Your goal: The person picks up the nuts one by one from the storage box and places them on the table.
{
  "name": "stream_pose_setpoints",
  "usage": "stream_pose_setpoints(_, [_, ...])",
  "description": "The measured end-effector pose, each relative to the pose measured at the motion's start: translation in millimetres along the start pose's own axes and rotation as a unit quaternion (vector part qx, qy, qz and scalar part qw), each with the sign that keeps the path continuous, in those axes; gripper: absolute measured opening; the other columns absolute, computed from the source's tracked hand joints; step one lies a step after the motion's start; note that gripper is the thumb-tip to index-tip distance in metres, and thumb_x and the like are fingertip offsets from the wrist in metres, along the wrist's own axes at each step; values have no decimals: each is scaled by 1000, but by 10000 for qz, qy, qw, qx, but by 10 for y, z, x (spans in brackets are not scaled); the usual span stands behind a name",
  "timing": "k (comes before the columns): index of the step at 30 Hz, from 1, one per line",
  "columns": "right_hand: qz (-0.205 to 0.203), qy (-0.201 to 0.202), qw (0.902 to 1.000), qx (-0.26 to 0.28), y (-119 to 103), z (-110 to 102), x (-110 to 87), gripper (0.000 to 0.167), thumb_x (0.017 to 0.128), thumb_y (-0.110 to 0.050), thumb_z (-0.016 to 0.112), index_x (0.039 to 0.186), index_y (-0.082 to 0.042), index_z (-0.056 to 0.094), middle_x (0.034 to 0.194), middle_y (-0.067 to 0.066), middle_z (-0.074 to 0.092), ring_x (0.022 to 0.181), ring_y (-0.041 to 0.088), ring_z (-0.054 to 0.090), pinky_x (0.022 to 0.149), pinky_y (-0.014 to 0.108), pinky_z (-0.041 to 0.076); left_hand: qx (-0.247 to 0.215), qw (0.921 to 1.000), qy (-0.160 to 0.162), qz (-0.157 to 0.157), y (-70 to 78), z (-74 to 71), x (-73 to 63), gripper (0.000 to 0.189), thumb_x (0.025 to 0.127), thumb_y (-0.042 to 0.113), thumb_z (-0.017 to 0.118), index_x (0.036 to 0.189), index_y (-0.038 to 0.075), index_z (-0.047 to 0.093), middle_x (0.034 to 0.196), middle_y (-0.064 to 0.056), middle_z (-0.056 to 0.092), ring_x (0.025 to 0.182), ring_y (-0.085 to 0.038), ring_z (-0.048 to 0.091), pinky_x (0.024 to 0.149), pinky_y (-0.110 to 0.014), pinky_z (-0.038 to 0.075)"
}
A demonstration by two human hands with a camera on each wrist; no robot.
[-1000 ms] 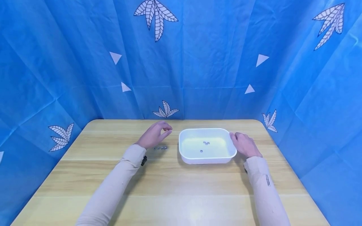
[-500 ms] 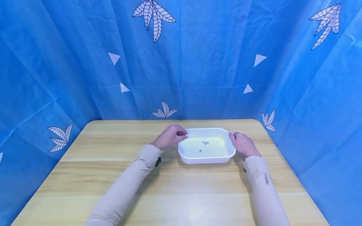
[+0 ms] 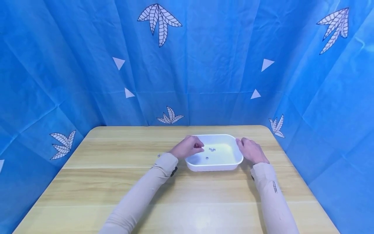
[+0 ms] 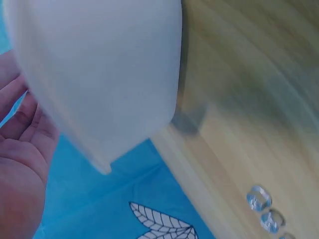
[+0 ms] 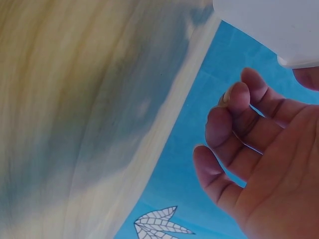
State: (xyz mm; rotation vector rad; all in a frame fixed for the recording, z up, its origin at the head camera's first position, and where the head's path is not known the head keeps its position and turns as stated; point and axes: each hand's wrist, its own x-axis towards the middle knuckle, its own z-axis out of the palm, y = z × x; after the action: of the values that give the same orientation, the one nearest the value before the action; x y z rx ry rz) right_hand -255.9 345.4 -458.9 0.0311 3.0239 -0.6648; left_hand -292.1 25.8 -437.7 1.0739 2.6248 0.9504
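Note:
A white plastic basin [image 3: 214,167] stands toward the back of the table, with several small metal nuts [image 3: 212,149] on its floor. My left hand [image 3: 187,148] reaches over the basin's left rim, fingers bent and thumb near the fingertips; I cannot tell whether a nut is between them. In the left wrist view, the basin wall hides its fingertips. My right hand [image 3: 253,150] holds the basin's right end, thumb at the rim and the other fingers loosely curled outside. In the left wrist view, shiny flanged nuts [image 4: 259,198] lie in a row on the wood.
The light wooden table [image 3: 187,201] reaches back to a blue curtain [image 3: 216,65] printed with leaves and triangles. One nut [image 3: 159,155] of the row shows on the table, left of the basin and behind the left sleeve [image 3: 146,191].
My left hand has moved right, from above the row of nuts to over the inside of the basin. The right hand stays at the basin's right end.

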Motion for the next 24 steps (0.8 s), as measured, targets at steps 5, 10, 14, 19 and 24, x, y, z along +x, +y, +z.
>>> stream_pose_setpoints(5, [27,-32,10000,21,6,19,-3,70,111,-50,26,135,7,55,127,30,66,116,47,64,102,62,50,48,9999,-104,8,-21,134,48,23,93,11,76,113,0,77,105,-11,79,93,-17,73,86,-24,60])
stream_pose_setpoints(10, [9,-13,10000,17,18,37,4,71,110,-51,25,135,8,56,126,30,66,115,46,65,101,62,51,361,9990,-262,-49,-27,211,76,22,94,14,76,112,3,78,106,-9,80,97,-17,73,89,-25,59])
stream_pose_setpoints(14, [-1,-8,10000,0,20,37,5,71,111,-51,25,135,8,56,126,30,66,116,47,64,102,62,50,625,9970,-453,-30,-31,248,105,22,93,15,77,112,4,79,108,-9,80,100,-17,74,91,-24,59])
stream_pose_setpoints(19, [1,9,10000,16,18,30,2,70,111,-50,25,134,8,56,125,29,67,116,47,64,101,62,51,747,9944,-723,-174,-22,278,144,23,91,18,79,111,6,79,108,-8,80,98,-15,74,89,-23,59])
stream_pose_setpoints(24, [-4,39,10000,3,17,25,1,70,111,-50,25,134,8,57,125,29,67,116,47,64,102,62,50,921,9922,-759,-373,-11,314,178,25,91,21,80,111,7,79,110,-7,80,103,-17,71,93,-27,59])
